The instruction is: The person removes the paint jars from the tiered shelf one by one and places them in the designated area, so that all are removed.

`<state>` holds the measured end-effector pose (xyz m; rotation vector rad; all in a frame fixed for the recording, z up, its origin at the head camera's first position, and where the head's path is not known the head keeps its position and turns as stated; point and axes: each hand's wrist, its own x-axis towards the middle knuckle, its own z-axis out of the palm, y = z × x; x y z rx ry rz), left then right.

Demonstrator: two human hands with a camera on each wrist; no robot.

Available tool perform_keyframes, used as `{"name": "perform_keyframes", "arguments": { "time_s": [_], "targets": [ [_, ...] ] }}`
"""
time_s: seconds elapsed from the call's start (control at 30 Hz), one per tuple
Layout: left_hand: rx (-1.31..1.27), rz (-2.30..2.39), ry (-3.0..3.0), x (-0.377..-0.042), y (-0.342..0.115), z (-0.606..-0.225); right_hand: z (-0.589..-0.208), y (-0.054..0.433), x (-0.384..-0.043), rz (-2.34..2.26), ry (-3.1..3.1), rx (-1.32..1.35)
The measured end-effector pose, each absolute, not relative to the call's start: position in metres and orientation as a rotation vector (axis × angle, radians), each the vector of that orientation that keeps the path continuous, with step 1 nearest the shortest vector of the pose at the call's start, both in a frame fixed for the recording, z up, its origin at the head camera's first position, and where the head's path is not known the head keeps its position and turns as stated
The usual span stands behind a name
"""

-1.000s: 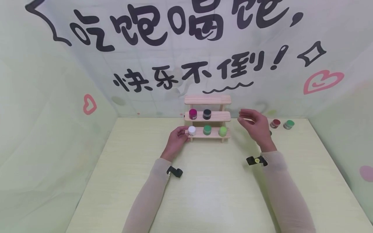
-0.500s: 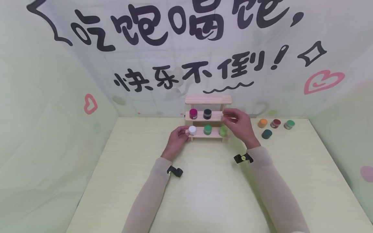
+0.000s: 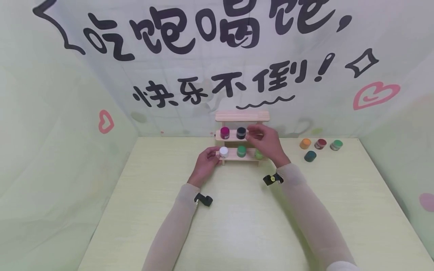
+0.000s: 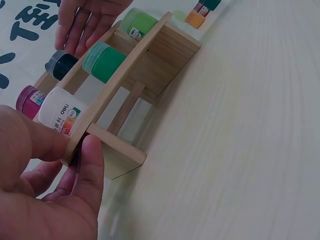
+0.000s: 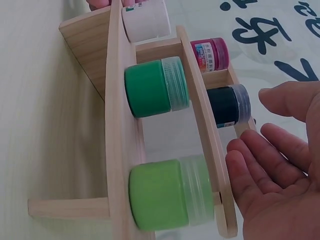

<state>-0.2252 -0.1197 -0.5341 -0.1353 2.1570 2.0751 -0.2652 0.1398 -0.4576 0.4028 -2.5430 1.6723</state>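
Rack (image 3: 242,116) and dark jar (image 5: 222,106) hold my attention from this end: the jar stands on the rack's middle shelf, just right of the magenta jar (image 3: 225,132). I'd judge it light and stiff, with smooth sides that could slip, so I'd take it round the body, below the lid. The rack looks like light bare wood, likely easy to nudge. Of the two hands, the left hand (image 3: 205,163) pinches the left end of the rack's lower shelf; the right hand (image 3: 268,143) holds nothing, its fingers relaxed beside the dark jar. Along the rack's lower shelf stand the white jar (image 3: 223,152), green jar (image 3: 241,151) and light green jar (image 5: 172,194); I'd expect the last to catch a low wrist. Right of the rack, four loose jars (image 3: 320,143) sit on the desk (image 3: 237,226), well apart from it.
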Motion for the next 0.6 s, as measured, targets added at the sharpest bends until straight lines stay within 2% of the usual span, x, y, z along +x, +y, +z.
{"name": "perform_keyframes", "arguments": {
  "time_s": [0.6],
  "targets": [
    [-0.113,2.086,2.135,-0.225,-0.122,-0.536,-0.453,0.119,-0.274,1.532,-2.746,0.362]
  ]
}}
